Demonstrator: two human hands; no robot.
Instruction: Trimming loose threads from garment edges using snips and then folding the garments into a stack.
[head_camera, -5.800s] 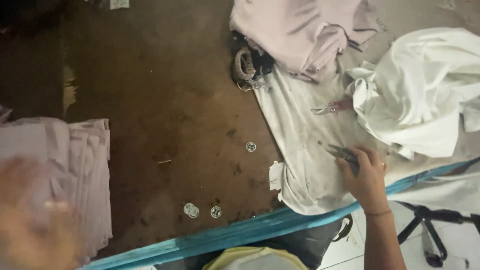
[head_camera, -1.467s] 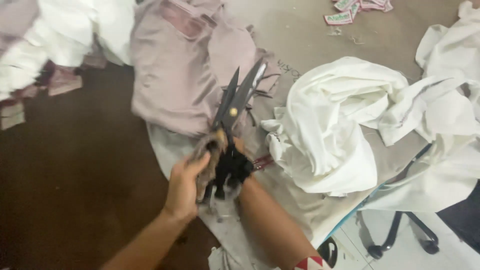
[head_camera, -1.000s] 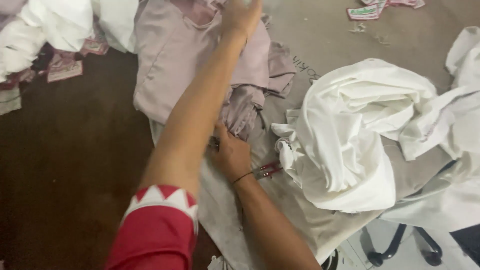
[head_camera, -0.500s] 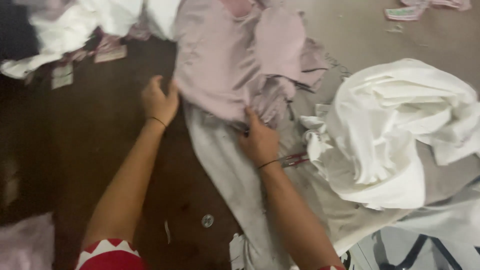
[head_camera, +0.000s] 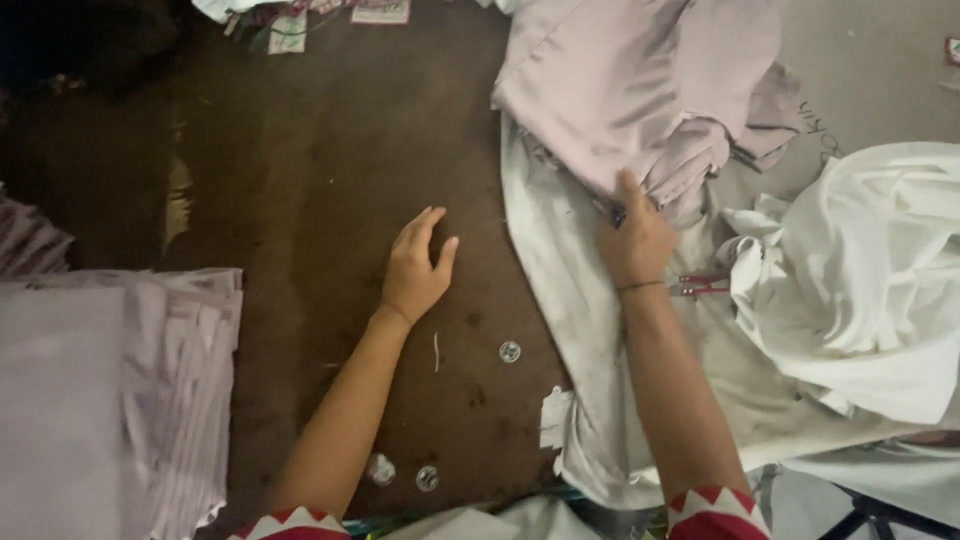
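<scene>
Head view of a dark brown desk (head_camera: 300, 160) with both bare hands of the person in frame. The left hand (head_camera: 415, 270) lies flat and released on the bare desk surface, fingers spread and pointing away from the person, grasping nothing. The right hand (head_camera: 635, 240) rests on cloth to the right of the left hand; its fingers press down on the gathered lower edge of a pale pink garment (head_camera: 640, 85), and a small dark object shows at the fingertips, too hidden to identify; whether the hand pinches the fabric or only presses it cannot be told. The pink garment spreads away from the right hand toward the far edge of the desk. Beneath that hand and forearm lies a soiled grey-white cloth (head_camera: 570, 300), reaching back to the near desk edge. Just right of the right wrist lies a small red-handled tool (head_camera: 700, 287) on the cloth. Farther right sits a crumpled white fabric heap (head_camera: 860, 290). Near the left forearm, on the bare desk, lie three round clear buttons (head_camera: 509, 351), one between the two forearms and two close to the left elbow. Well left of the left hand stands a stack of folded pale pink pieces (head_camera: 110, 400)
</scene>
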